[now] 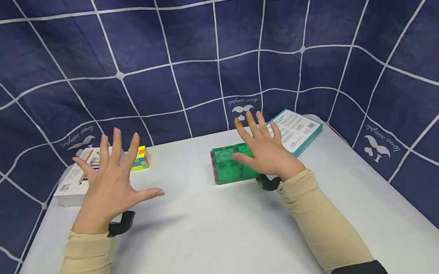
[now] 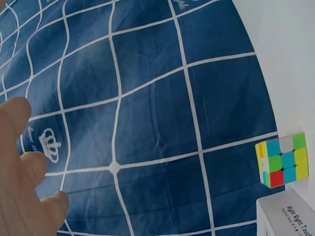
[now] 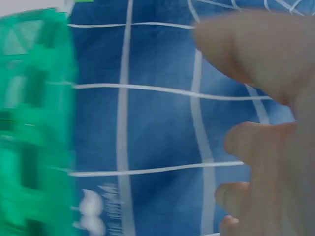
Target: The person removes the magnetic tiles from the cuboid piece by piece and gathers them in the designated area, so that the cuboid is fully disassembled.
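My left hand (image 1: 111, 185), fingers spread wide, is held up over the table's left side and holds nothing. Behind it are a white printed box (image 1: 73, 184) and a colourful puzzle cube (image 1: 143, 157), both partly hidden by the hand in the head view. In the left wrist view the scrambled cube (image 2: 282, 160) stands beside the box (image 2: 286, 214). On the right, my right hand (image 1: 267, 151) is also spread, in front of a green see-through block-like object (image 1: 228, 164). In the right wrist view this green object (image 3: 34, 123) looks blurred, apart from the fingers.
A teal-edged flat box (image 1: 298, 129) with printed white label lies at the table's back right, partly behind the right hand. The white table (image 1: 210, 244) is bordered at the back and sides by a dark blue curtain (image 1: 190, 31) with white grid lines.
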A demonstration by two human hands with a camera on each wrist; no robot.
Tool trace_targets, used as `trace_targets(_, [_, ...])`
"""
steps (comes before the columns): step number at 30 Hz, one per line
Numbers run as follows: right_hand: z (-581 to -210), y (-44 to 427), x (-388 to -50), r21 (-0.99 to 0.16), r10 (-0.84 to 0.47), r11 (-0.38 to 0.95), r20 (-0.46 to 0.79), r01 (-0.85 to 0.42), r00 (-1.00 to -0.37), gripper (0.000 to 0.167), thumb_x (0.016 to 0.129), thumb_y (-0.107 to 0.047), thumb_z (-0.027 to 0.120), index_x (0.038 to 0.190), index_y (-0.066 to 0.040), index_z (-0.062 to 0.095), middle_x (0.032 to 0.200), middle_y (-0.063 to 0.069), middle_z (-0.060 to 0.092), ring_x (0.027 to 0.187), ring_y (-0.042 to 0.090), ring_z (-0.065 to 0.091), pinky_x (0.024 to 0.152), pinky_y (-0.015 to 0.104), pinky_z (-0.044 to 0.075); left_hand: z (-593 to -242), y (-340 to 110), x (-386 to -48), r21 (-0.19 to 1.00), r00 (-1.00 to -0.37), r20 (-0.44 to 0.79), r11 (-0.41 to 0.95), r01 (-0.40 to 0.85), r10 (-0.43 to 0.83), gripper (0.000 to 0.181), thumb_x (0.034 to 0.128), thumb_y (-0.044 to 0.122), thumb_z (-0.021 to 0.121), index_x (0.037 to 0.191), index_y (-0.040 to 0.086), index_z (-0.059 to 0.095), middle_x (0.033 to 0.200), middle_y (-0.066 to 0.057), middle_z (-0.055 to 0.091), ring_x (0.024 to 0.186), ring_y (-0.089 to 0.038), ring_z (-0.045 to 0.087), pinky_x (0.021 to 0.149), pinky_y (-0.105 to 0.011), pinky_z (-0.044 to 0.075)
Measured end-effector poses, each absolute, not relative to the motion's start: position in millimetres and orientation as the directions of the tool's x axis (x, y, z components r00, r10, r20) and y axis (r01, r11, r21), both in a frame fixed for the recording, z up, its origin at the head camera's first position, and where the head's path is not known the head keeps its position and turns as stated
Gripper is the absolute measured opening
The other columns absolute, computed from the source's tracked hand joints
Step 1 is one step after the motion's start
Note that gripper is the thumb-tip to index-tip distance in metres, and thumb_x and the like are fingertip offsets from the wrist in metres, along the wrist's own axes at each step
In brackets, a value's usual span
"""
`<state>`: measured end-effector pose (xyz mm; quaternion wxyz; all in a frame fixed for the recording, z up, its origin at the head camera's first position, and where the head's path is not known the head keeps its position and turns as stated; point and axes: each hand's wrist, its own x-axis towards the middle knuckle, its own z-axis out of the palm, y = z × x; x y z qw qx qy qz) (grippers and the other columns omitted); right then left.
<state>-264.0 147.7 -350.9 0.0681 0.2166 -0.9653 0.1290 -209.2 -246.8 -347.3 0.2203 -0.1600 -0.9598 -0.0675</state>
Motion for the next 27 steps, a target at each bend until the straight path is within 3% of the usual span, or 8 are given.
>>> trace_targets(5, [-365, 157, -284, -0.346, -0.344, 0.855, 0.177, -0.386, -0.922, 0.078, 0.107, -0.061, 0.035, 0.166, -0.016, 0.015, 0.173, 0.015, 0.001, 0.16, 0.033, -0.011, 0.122, 0.064, -0.005, -348, -243, -209, 0.068, -0.845, 0.452, 0.934, 0.351, 0.285, 0.138, 0.0609, 0.087, 0.076, 0.167, 0.032, 0.006, 0.172, -0.002, -0.017, 0.159, -0.037, -0.011, 0.1, -0.086, -0.021])
trace_targets(10, [-385, 163, -292, -0.578, -0.238, 0.742, 0.246, -0.339, -0.94, 0.063, 0.112, -0.041, 0.031, 0.162, -0.003, 0.028, 0.171, 0.016, 0.017, 0.161, 0.032, 0.004, 0.126, 0.058, 0.004, -351, -242, -209, 0.086, -0.845, 0.45, 0.928, 0.362, 0.288, 0.138, 0.0615, 0.086, 0.077, 0.167, 0.033, 0.006, 0.172, -0.002, -0.017, 0.159, -0.037, -0.01, 0.101, -0.085, -0.022])
trace_targets(17, [-443, 167, -292, -0.855, 0.076, 0.449, 0.328, -0.261, -0.942, 0.055, 0.113, -0.035, 0.031, 0.159, -0.006, 0.036, 0.169, 0.01, 0.03, 0.159, 0.025, 0.019, 0.129, 0.042, 0.017, -360, -232, -213, 0.072, -0.846, 0.424, 0.92, 0.386, 0.322, 0.135, 0.0635, 0.088, 0.073, 0.166, 0.035, 0.004, 0.173, -0.002, -0.016, 0.159, -0.039, -0.007, 0.101, -0.087, -0.017])
trace_targets(20, [-467, 167, -292, -0.846, 0.123, 0.396, 0.434, -0.357, -0.893, 0.05, 0.113, -0.028, 0.034, 0.157, -0.004, 0.041, 0.166, 0.012, 0.035, 0.156, 0.027, 0.027, 0.128, 0.044, 0.022, -360, -227, -215, 0.062, -0.838, 0.428, 0.914, 0.401, 0.339, 0.133, 0.0663, 0.086, 0.074, 0.166, 0.035, 0.002, 0.173, -0.002, -0.016, 0.16, -0.038, -0.007, 0.102, -0.086, -0.018])
trace_targets(24, [-486, 167, -294, -0.77, 0.089, 0.418, 0.562, -0.482, -0.822, 0.045, 0.112, -0.016, 0.038, 0.153, 0.001, 0.045, 0.163, 0.017, 0.039, 0.154, 0.033, 0.032, 0.126, 0.048, 0.024, -361, -223, -216, 0.09, -0.817, 0.457, 0.896, 0.435, 0.35, 0.128, 0.0734, 0.074, 0.078, 0.167, 0.031, 0.001, 0.173, -0.004, -0.012, 0.16, -0.039, 0.001, 0.106, -0.086, -0.012])
trace_targets(27, [-490, 166, -295, -0.767, 0.065, 0.422, 0.558, -0.484, -0.827, 0.046, 0.113, -0.018, 0.037, 0.154, 0.002, 0.043, 0.162, 0.019, 0.04, 0.153, 0.035, 0.032, 0.126, 0.049, 0.025, -365, -217, -219, 0.184, -0.813, 0.467, 0.861, 0.473, 0.347, 0.119, 0.0814, 0.063, 0.079, 0.167, 0.028, 0.005, 0.174, -0.005, -0.005, 0.16, -0.037, 0.009, 0.112, -0.083, -0.004])
